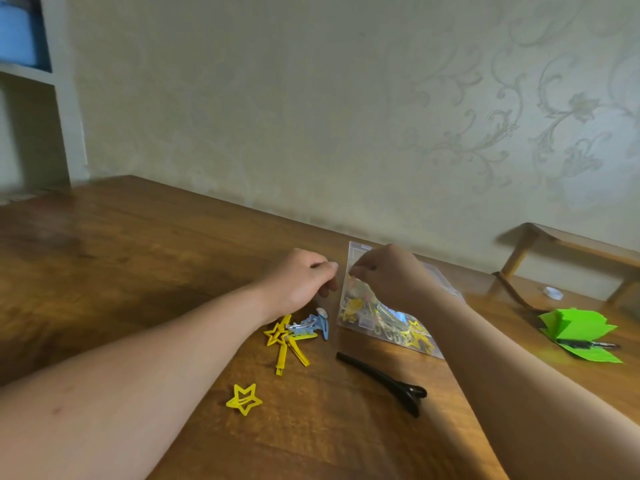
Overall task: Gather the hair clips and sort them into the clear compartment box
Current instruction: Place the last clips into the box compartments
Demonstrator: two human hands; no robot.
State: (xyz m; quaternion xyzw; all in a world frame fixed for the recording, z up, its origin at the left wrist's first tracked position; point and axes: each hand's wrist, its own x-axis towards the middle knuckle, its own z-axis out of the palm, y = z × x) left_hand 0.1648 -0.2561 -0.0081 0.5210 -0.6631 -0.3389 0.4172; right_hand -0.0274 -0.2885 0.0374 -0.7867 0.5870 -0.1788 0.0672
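both forearms reach in from the near edge and meet at the box [356, 252], which sits toward the table's [138, 254] far edge near the wall [277, 98]. the left hand [301, 282] hovers just beside the box's left wall, fingers curled and thumb against the forefinger; i cannot tell whether it holds anything. the right hand [391, 275] hangs over the box with wrist arched and fingertips bunched, pointing down; what they pinch, if anything, i cannot tell. coloured clips lie inside the box. a pile [298, 332] of yellow and blue clips lies under the left wrist, a star clip [244, 398] nearer, and a black clip [384, 381] between the arms. bare tabletop spreads wide to the left; green paper [581, 334] lies to the right.
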